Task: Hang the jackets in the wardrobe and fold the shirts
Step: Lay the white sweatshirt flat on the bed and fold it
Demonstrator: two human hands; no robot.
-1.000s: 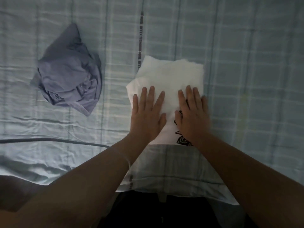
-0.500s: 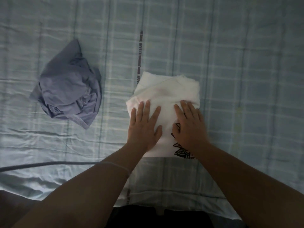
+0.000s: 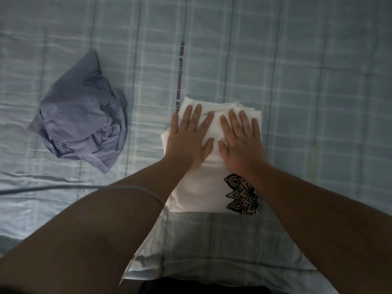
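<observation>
A white shirt (image 3: 203, 187) with a black patterned print lies folded into a rectangle on the bed. My left hand (image 3: 187, 137) rests flat on its far left part, fingers spread. Beside it, my right hand (image 3: 239, 141) lies flat on the far right part, also with spread fingers. Both palms press down on the cloth and hold nothing. A crumpled lavender-blue shirt (image 3: 82, 128) sits in a heap to the left, apart from both hands.
The bed is covered by a pale blue checked sheet (image 3: 307, 102) with a printed text stripe (image 3: 180, 77) running away from me. A thin cable (image 3: 63, 187) crosses the sheet at the lower left. The bed's near edge lies just below the white shirt.
Both hands have slid forward over the white shirt toward its far edge, uncovering more of the black print near me. The view has tilted slightly.
</observation>
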